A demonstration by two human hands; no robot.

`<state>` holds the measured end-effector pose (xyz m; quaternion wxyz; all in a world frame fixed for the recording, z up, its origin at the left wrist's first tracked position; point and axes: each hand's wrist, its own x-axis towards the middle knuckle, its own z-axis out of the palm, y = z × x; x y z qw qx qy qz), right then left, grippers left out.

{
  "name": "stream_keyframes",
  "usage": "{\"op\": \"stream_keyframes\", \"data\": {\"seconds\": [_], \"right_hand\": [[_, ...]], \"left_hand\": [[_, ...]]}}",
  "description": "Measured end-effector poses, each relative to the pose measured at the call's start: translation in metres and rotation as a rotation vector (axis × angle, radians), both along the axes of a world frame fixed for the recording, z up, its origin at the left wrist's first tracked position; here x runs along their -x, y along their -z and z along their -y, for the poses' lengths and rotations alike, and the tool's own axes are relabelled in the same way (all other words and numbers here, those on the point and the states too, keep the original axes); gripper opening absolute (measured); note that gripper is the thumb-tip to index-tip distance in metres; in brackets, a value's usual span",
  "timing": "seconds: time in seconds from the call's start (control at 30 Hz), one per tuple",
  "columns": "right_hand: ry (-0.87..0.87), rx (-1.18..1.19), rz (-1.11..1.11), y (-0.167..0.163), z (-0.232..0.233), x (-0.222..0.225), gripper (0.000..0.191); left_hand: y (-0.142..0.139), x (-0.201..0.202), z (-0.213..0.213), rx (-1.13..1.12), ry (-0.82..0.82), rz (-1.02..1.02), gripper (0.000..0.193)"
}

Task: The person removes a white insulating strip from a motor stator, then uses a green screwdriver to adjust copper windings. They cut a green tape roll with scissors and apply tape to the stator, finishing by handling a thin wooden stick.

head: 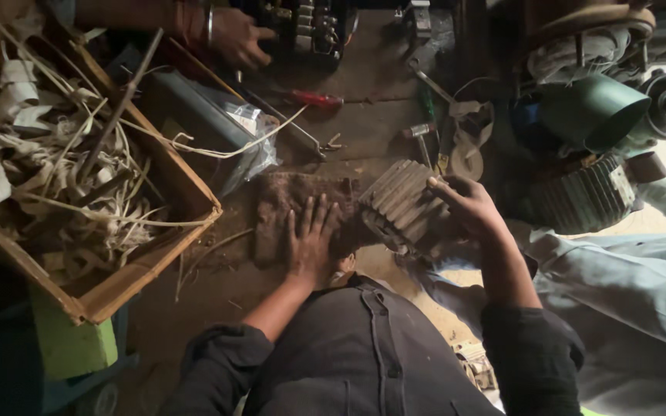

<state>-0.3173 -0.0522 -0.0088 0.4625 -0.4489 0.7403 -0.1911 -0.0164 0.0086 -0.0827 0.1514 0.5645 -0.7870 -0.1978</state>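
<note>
My left hand (310,237) lies flat, fingers spread, on a brown rough mat (279,208) on the floor. Just to its right stands a grey ribbed metal motor housing (398,202), tilted on the mat's edge. My right hand (468,206) grips the housing's right side from above. Both my dark sleeves show at the bottom of the view.
A cardboard box (183,181) full of pale strips sits at the left. Another person's hand (237,35) reaches near a dark device at the top. A red-handled screwdriver (314,98), a hammer (422,139), a green motor (591,115) and someone's light-clothed legs (641,277) lie around.
</note>
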Motion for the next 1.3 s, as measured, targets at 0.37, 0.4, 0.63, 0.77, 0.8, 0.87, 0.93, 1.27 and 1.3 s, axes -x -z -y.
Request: {"op": "stream_keyframes", "data": {"seconds": [0.37,0.4,0.63,0.77,0.8,0.87,0.93,1.27,1.3], "right_hand": [[0.455,0.077,0.399,0.019,-0.023,-0.009,0.054],[0.478,0.084,0.471,0.018,-0.025,-0.01,0.054],[0.287,-0.054,0.52,0.005,-0.023,-0.002,0.051],[0.312,-0.041,0.584,0.011,-0.022,0.0,0.05],[0.317,-0.043,0.609,0.013,-0.021,0.001,0.05],[0.296,-0.06,0.515,0.015,-0.02,0.003,0.053],[0.298,-0.071,0.502,0.014,-0.02,0.003,0.053],[0.227,-0.07,0.506,0.01,-0.019,0.003,0.054],[0.206,-0.082,0.489,0.01,-0.019,0.005,0.053]], "left_hand": [[0.017,0.022,0.007,0.027,-0.057,-0.092,0.089],[0.016,0.017,0.006,0.013,-0.08,-0.19,0.077],[0.002,-0.039,0.021,0.156,-0.192,-0.046,0.052],[0.002,-0.02,0.036,-0.021,-0.123,0.004,0.049],[0.003,-0.013,0.041,0.002,-0.109,-0.001,0.05],[0.004,-0.004,0.049,0.047,-0.083,-0.004,0.05],[0.003,0.001,0.057,0.09,-0.055,0.004,0.052],[0.006,0.005,0.045,0.255,0.011,0.046,0.068],[0.008,0.004,0.038,0.201,0.061,0.142,0.074]]}}
